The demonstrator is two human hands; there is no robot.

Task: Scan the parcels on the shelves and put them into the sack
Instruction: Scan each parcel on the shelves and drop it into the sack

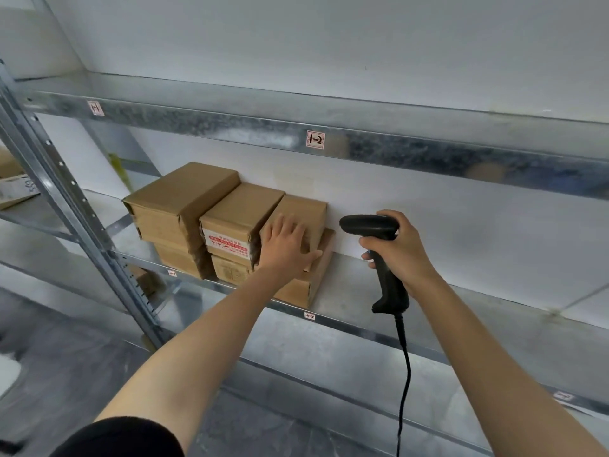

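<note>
Six cardboard parcels point(178, 206) stand in three stacks of two on the middle shelf point(379, 285), backs to the wall. The red-labelled parcel point(237, 212) crowds the top right parcel point(306, 209), and that's where the left hand point(285, 245) lies: fingers spread and straight on its front face, thumb out along the lower edge, no grip taken. Stiff card, small, probably light enough for one hand; the top and the free right side look like the best hold. Further right, the right hand point(402, 252) is wrapped firmly round the handle of the black barcode scanner point(369, 224), nose aimed left at the parcels, cable point(404, 374) hanging down. No sack in view.
</note>
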